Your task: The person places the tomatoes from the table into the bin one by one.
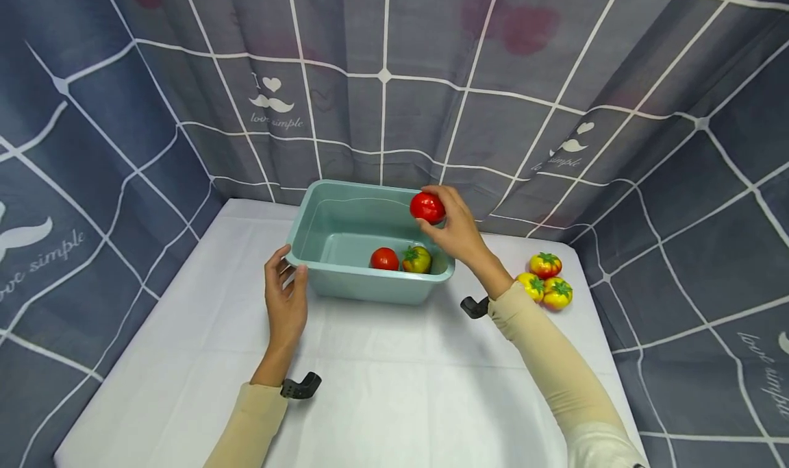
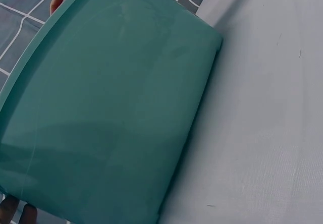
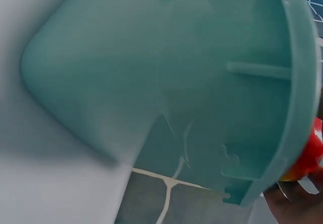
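Observation:
My right hand (image 1: pixel 455 228) grips a glossy red tomato (image 1: pixel 427 207) between thumb and fingers, over the back right part of a green plastic bin (image 1: pixel 364 281). In the right wrist view that tomato (image 3: pixel 309 158) shows partly behind the bin's rim (image 3: pixel 298 93). My left hand (image 1: pixel 287 302) holds the bin's front left corner, thumb at the front wall and fingers along the left side. Within the bin, towards the front right, a red tomato (image 1: pixel 385 259) lies beside a green-orange tomato (image 1: pixel 417 260) with a leafy top.
Three red-and-yellow tomatoes with green tops sit together on the white table (image 1: pixel 370 386), right of the bin: one at the back (image 1: pixel 545 265), one at the left (image 1: pixel 530 286), one at the front (image 1: pixel 557 294). A grey checked curtain (image 1: pixel 345 112) surrounds the table's back and sides.

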A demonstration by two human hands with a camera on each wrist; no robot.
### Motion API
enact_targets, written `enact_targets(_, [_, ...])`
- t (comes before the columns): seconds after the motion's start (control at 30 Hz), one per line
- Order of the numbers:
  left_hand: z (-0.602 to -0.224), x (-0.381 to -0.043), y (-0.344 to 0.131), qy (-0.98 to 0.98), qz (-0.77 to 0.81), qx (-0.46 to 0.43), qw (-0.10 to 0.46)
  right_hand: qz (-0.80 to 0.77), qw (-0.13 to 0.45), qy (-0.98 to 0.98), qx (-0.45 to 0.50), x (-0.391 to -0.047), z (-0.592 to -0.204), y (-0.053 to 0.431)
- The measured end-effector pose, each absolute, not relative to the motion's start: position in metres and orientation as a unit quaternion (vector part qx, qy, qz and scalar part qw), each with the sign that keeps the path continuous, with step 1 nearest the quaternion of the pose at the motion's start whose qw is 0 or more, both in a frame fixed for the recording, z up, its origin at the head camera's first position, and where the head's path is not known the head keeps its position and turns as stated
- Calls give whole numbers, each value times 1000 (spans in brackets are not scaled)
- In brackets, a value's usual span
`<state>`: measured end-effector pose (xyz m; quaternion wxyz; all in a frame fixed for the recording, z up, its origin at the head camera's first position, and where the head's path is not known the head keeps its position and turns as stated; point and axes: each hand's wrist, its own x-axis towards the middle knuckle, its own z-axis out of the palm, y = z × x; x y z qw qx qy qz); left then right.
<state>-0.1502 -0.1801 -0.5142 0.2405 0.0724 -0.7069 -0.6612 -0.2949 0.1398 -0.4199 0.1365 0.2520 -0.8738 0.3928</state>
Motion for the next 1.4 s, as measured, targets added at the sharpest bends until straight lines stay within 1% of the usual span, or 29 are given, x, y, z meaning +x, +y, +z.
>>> enact_targets(0.33, [-514, -153, -175, -710, -657, 63, 245, 393, 113, -876, 256, -294, -428, 142])
enact_targets(0.5, [-516, -155, -175, -712, -655, 58, 247, 423, 103, -863, 258, -292, -429, 143])
enact_targets(0.77, [-518, -156, -175, -715, -651, 61, 248, 442, 121, -858, 234, -285, -432, 155])
enact_targets(1.07, [-517, -156, -176, -714, -649, 59, 255, 455, 187, -856, 162, -265, -448, 206])
enact_targets(1.23, [-517, -156, -178, -712, -651, 61, 257, 471, 208, -854, 81, -248, -466, 248])
enact_targets(1.4, [-516, -154, -179, -712, -652, 63, 254, 463, 219, -859, -17, -229, -494, 291])
